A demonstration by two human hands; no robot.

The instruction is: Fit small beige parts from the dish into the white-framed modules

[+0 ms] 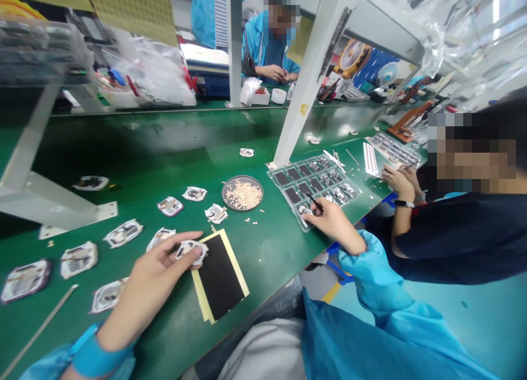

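Note:
My left hand (158,278) grips a small white watch-like housing (192,252) between thumb and fingers, above a black sheet with yellow backing (220,275). In my right hand (331,223) is a dark pair of tweezers (315,204). That hand is at the near corner of a clear compartment tray (307,178). Some compartments hold dark rectangles, others small silvery parts. The fingertips are beside a small part (303,210) in the tray; whether they touch it I cannot tell. Several similar white housings (79,259) lie on the green bench around my left hand.
A round dark dish (242,193) holds many small beige pieces. A thin strip (43,328) lies at the left. White metal posts (307,89) stand on the bench (272,259). On the right a co-worker's hands (399,181) are near another tray (395,149); another person sits opposite.

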